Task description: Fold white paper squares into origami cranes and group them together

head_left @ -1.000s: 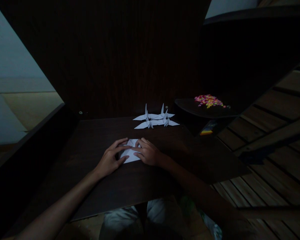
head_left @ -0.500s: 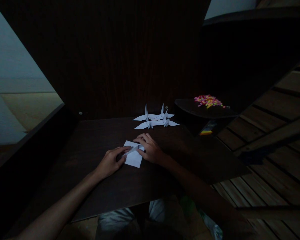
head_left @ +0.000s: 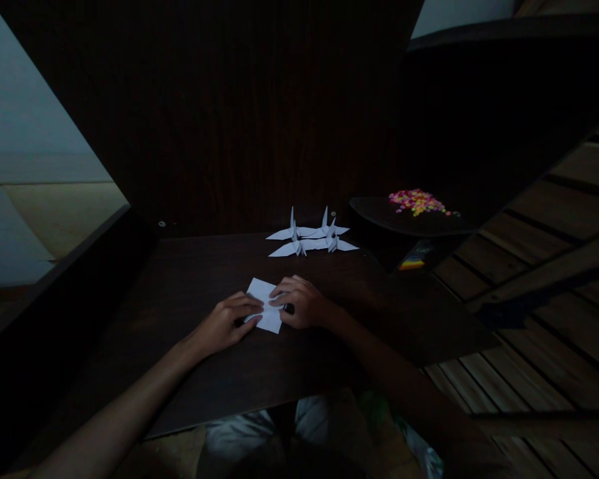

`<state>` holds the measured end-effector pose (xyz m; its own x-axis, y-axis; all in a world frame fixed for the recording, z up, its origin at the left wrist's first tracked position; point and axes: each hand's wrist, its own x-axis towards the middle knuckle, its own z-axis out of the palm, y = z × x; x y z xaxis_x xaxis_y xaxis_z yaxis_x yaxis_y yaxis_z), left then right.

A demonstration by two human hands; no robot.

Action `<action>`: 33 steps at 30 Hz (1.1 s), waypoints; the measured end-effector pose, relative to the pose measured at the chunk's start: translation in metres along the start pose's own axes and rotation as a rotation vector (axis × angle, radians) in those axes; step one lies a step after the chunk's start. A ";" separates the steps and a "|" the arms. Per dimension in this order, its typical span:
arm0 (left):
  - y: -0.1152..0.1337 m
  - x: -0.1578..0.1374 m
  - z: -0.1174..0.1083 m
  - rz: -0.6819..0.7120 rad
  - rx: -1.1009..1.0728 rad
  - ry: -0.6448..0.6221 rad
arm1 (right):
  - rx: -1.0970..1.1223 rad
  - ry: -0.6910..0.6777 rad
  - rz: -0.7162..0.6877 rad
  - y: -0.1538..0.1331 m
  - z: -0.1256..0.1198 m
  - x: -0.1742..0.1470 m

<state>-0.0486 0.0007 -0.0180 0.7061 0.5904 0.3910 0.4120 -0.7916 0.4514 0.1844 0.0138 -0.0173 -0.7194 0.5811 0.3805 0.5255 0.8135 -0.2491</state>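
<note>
A small white sheet of folded paper (head_left: pixel 268 322) lies on the dark table, creased across its middle. From the left, my left hand (head_left: pixel 229 320) holds the paper down, fingers together on the crease and thumb on its near part. My right hand (head_left: pixel 299 303) grips the right side with bent fingertips on top and the thumb at the near right edge. Part of the paper is hidden beneath the fingers. Beyond the hands stand several white paper cranes (head_left: pixel 309 245) in two close rows, their wings spread and touching or overlapping.
A heap of small colourful pieces (head_left: pixel 419 201) rests on a low dark shelf (head_left: pixel 379 213) at the right. Under the shelf is an item with a rainbow-striped end (head_left: pixel 412 264). A dark panel (head_left: pixel 254 133) rises behind the table (head_left: pixel 190 286), and a raised side board (head_left: pixel 80 273) borders the left.
The flap that stood up between the hands now lies flat on the paper. My right hand has shifted slightly down and its fingertips press near the middle crease.
</note>
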 end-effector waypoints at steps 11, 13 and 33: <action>-0.002 0.000 -0.004 0.082 0.081 -0.030 | 0.020 -0.034 -0.028 0.007 -0.001 -0.004; -0.002 0.000 -0.003 0.084 0.093 -0.023 | 0.013 -0.032 -0.057 0.008 -0.001 -0.004; -0.003 0.000 -0.006 -0.147 0.004 0.188 | 0.191 0.307 0.075 -0.010 -0.007 0.003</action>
<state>-0.0535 0.0039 -0.0148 0.5187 0.7180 0.4641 0.5052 -0.6954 0.5111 0.1806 0.0075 -0.0077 -0.4971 0.6292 0.5975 0.4564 0.7753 -0.4366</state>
